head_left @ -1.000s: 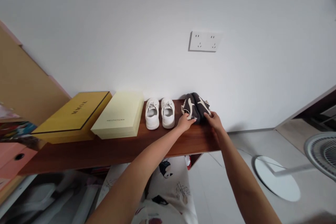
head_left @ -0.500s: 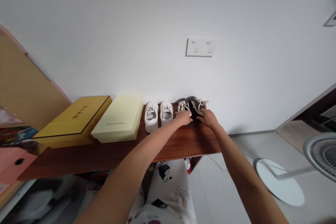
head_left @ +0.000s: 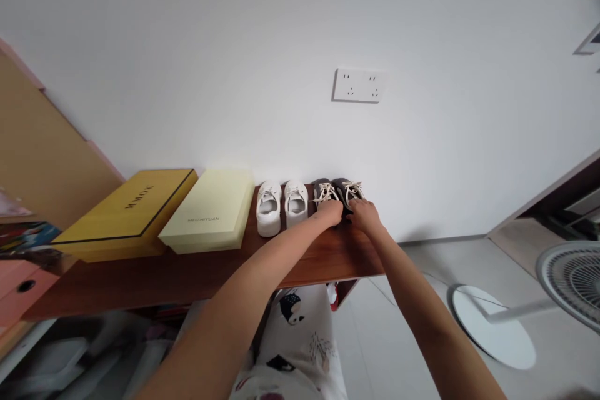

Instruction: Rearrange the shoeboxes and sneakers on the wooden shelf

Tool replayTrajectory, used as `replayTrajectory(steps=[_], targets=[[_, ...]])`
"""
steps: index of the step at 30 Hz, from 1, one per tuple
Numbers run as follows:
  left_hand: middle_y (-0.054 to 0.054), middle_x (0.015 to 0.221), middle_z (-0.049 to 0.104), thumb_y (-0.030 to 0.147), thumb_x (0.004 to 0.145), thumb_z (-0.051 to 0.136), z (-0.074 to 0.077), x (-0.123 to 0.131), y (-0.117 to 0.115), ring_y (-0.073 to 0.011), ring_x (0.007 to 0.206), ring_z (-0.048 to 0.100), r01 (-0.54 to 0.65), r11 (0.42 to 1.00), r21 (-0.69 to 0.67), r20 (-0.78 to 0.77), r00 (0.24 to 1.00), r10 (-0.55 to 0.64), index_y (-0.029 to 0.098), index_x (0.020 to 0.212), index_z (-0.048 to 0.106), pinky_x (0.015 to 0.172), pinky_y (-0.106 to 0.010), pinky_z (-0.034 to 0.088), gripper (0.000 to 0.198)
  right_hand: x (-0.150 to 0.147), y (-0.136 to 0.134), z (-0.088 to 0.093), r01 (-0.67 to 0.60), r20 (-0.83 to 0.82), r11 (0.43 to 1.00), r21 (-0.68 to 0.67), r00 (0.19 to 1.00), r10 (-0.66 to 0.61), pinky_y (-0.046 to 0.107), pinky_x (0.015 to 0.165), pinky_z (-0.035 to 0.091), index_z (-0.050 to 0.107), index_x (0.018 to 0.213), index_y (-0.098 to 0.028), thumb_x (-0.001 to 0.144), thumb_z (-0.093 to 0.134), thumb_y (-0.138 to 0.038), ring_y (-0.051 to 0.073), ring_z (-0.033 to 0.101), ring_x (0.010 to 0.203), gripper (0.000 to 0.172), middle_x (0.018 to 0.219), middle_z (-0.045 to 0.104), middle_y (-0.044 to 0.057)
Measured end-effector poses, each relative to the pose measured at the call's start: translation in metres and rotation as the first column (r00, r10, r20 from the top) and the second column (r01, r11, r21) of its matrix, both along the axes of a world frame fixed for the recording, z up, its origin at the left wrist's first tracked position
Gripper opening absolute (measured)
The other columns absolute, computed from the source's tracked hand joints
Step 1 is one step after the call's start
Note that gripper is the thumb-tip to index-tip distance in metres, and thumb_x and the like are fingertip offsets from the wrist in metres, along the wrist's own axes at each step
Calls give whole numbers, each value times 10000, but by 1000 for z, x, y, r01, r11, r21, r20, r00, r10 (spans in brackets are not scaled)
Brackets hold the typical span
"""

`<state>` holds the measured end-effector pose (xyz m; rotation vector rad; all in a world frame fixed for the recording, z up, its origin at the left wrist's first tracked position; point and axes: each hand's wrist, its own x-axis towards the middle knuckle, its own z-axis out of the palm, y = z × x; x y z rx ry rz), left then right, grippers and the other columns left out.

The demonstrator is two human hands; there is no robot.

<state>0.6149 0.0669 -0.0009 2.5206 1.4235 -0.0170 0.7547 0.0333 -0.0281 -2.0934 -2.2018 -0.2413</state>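
A pair of dark sneakers with cream laces stands side by side at the wall end of the wooden shelf top. My left hand [head_left: 330, 212] is closed on the heel part of the left dark sneaker [head_left: 323, 189], its fingers partly hidden. At the back of the right dark sneaker [head_left: 345, 187], my right hand [head_left: 364, 215] grips the collar and heel. Just left of this pair, two white sneakers [head_left: 269, 215] sit with toes to the wall; my left forearm covers part of the nearer edge of one.
Left of the shoes lie a cream shoe box [head_left: 210, 212] and a yellow box [head_left: 135, 209] on the wooden shelf [head_left: 197, 278]. A pink box [head_left: 23, 294] is at far left. A socket plate [head_left: 359, 85] is on the wall; a white fan [head_left: 572, 281] stands right.
The right dark sneaker, tilted before, has come left and down to sit beside its mate. My right hand moved left with it. The left dark sneaker looks straighter.
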Motion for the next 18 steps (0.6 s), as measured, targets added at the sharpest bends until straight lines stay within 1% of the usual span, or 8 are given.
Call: replayTrajectory(steps=[3, 6, 8, 10, 12, 14, 16, 18], targets=[[-194, 1093, 705, 224, 813, 679, -3, 1, -3, -323, 1094, 651, 3, 1000, 5, -2, 1000, -3, 133, 1034, 696, 907, -391, 504, 239, -2, -1, -6, 11, 0, 1000, -10, 1000, -11, 333, 874, 404, 582, 1079, -164, 845, 690, -276, 247, 593, 1092, 281, 1180, 655, 122], [-195, 1077, 704, 206, 822, 661, -5, 1, -5, -321, 1074, 656, -2, 1000, 14, 11, 1000, 2, 128, 1050, 684, 896, -392, 505, 242, -4, -4, -7, 16, 9, 1000, -16, 1000, -16, 337, 880, 401, 572, 1100, -156, 852, 685, -290, 255, 580, 1106, 304, 1193, 646, 132], [-195, 1099, 694, 208, 823, 659, -5, 0, -8, -322, 1089, 644, -6, 999, 35, 33, 999, 5, 127, 1094, 663, 914, -401, 495, 283, -7, -6, -4, 27, 20, 1000, -9, 999, -26, 342, 883, 399, 568, 1109, -150, 850, 684, -292, 263, 573, 1104, 317, 1193, 639, 143], [-202, 1182, 658, 215, 847, 631, -1, -3, -13, -328, 1157, 601, -8, 997, 82, 67, 998, 2, 119, 1170, 620, 967, -421, 464, 337, -11, -10, 5, 54, 20, 998, 22, 998, -55, 357, 884, 398, 567, 1128, -145, 861, 666, -298, 279, 568, 1093, 323, 1191, 632, 157], [-203, 1255, 614, 221, 899, 550, 6, -9, -20, -329, 1206, 557, 4, 984, 177, 119, 993, -26, 115, 1225, 575, 1002, -444, 435, 344, -17, -13, 17, 76, -1, 994, 81, 997, -77, 374, 883, 395, 569, 1146, -142, 895, 611, -306, 297, 559, 1080, 303, 1192, 624, 172], [-191, 1259, 600, 203, 938, 457, 18, -17, -29, -320, 1188, 555, 19, 959, 284, 170, 983, -70, 119, 1240, 551, 987, -453, 437, 328, -25, -18, 32, 66, -37, 986, 152, 997, -61, 383, 884, 391, 575, 1160, -144, 931, 538, -296, 304, 549, 1072, 278, 1200, 615, 178], [-175, 1227, 606, 168, 952, 390, 33, -30, -40, -302, 1140, 575, 23, 932, 361, 209, 972, -104, 124, 1250, 535, 958, -441, 448, 334, -35, -25, 48, 25, -77, 975, 219, 997, -8, 386, 889, 388, 581, 1173, -147, 949, 483, -274, 304, 541, 1062, 275, 1204, 610, 175], [-154, 1207, 612, 145, 959, 356, 48, -47, -51, -281, 1123, 584, 3, 923, 386, 239, 965, -104, 137, 1275, 513, 957, -417, 442, 353, -48, -33, 62, -30, -119, 960, 277, 991, 65, 391, 900, 386, 581, 1191, -150, 954, 459, -265, 306, 534, 1062, 290, 1192, 613, 168]])
